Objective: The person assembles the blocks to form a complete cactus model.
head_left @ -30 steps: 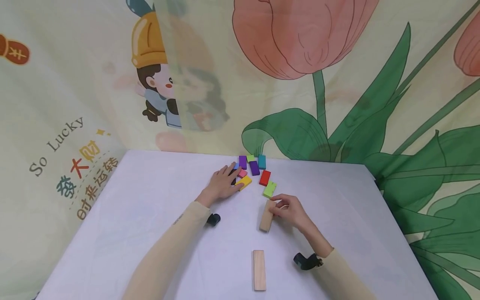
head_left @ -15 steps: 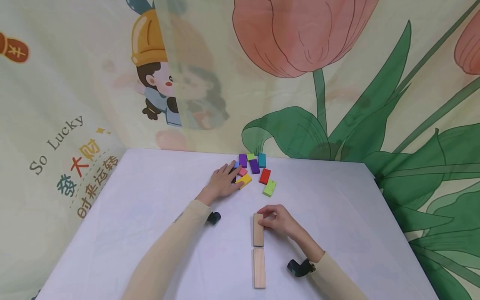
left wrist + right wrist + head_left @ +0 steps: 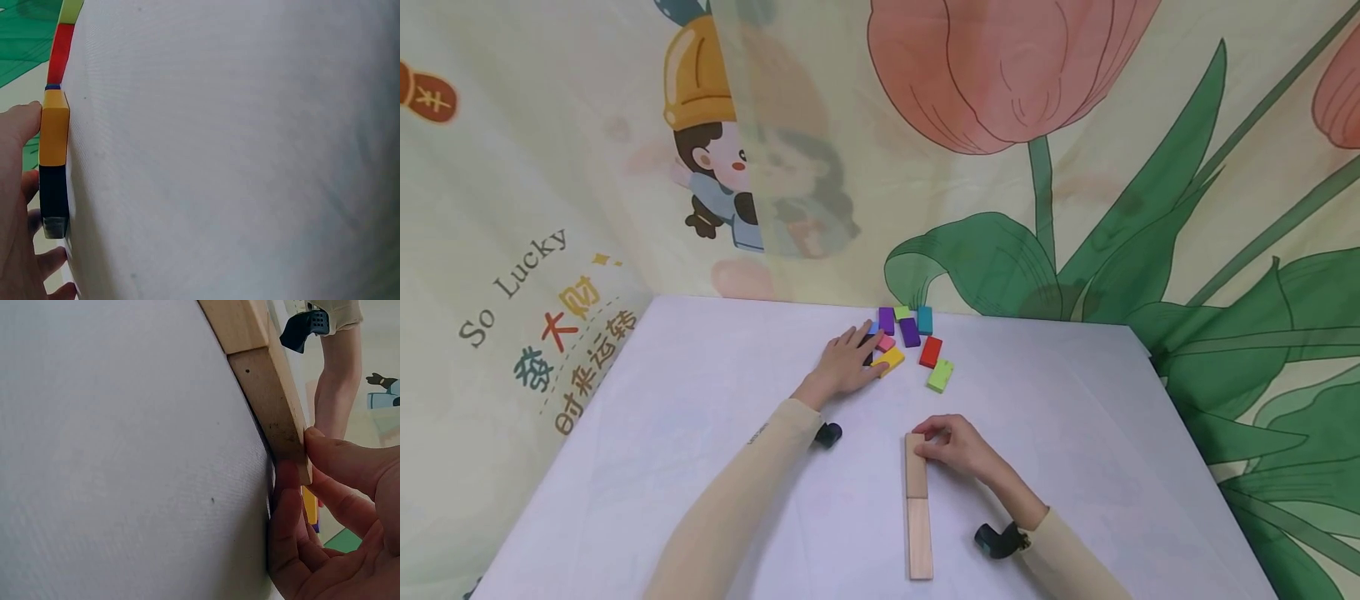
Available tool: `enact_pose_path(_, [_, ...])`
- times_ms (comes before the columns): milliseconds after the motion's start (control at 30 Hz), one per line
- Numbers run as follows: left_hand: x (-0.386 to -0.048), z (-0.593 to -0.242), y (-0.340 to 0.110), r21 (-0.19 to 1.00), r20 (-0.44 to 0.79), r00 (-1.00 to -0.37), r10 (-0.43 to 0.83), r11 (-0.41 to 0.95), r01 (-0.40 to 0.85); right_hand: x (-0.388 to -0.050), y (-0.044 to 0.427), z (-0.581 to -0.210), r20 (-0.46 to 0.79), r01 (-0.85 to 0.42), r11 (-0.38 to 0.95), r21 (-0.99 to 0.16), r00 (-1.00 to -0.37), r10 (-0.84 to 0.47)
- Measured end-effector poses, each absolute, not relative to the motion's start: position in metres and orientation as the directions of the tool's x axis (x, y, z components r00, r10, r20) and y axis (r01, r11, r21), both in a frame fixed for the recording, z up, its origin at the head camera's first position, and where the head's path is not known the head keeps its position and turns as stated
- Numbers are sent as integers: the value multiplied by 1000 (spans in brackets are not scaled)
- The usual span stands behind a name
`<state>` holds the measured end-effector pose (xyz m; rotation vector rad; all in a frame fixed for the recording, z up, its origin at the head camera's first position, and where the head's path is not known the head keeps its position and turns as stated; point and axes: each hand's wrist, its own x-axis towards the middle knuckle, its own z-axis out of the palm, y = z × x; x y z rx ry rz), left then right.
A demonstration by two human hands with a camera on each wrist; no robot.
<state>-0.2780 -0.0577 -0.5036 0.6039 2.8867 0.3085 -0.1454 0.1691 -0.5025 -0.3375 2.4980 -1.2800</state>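
Observation:
Two plain wooden blocks lie end to end on the white table, the near block [image 3: 919,542] meeting the far block [image 3: 915,477]. My right hand [image 3: 958,447] pinches the far block near its upper end; in the right wrist view, thumb and fingers sit around the end of that wooden block [image 3: 272,403]. Spread over the left side of a cluster of coloured blocks is my left hand [image 3: 842,364], fingers extended. Its thumb touches the yellow block [image 3: 892,360]. A black block [image 3: 54,190] sits by its fingers in the left wrist view, partly hidden in the head view.
Beyond my left hand are pink [image 3: 887,343], purple [image 3: 910,332], teal [image 3: 925,320], red [image 3: 930,352] and green [image 3: 940,377] blocks. The white table [image 3: 1045,383] ends at a printed cloth backdrop [image 3: 805,167]. Each wrist carries a black camera [image 3: 997,541].
My right hand has brought its wooden block left and nearer, straightened it, and closed the gap to the other wooden block. My left hand has stayed in place.

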Motion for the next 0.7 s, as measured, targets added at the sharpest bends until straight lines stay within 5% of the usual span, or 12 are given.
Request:
enact_pose_path(367, [-281,-505,-60,245,-112,-903,414,892,379,-157,168,-499,-185,-57,608,-792,-926,-328])
enact_pose_path(700, [-279,-509,-59,233,-111,-901,420,892,388,-222,166,-482,-128,-15,640,-768,-976,-177])
